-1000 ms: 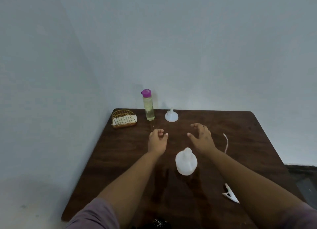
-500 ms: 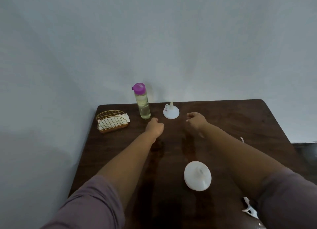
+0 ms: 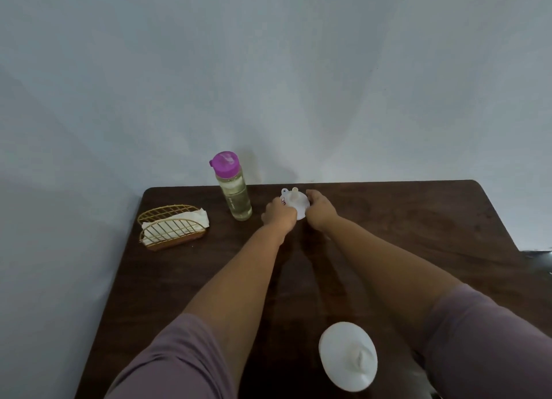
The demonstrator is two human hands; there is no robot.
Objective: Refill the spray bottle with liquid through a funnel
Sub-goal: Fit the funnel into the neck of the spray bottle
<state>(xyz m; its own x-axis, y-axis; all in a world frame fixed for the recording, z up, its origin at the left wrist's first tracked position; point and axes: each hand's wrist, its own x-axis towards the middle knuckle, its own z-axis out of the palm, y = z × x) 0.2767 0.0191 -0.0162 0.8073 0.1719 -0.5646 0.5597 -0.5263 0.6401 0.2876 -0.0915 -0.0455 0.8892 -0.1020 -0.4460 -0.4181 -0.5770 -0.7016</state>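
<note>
Both hands at white funnel, far table edge: left hand and right hand closed on its rim. Spout up. White spray bottle stands well apart, near the body.

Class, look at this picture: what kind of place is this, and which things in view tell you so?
Probably a plain room at home or a small eatery, not a workshop: a dark wooden table pushed against a bare pale wall, with a wire napkin holder and a purple-capped bottle on it.

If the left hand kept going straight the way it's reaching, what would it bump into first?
The white funnel: the left hand is already at its near-left rim and seems to touch it. Beyond the funnel lie only the table edge and wall, though depth is hard to judge.
</note>
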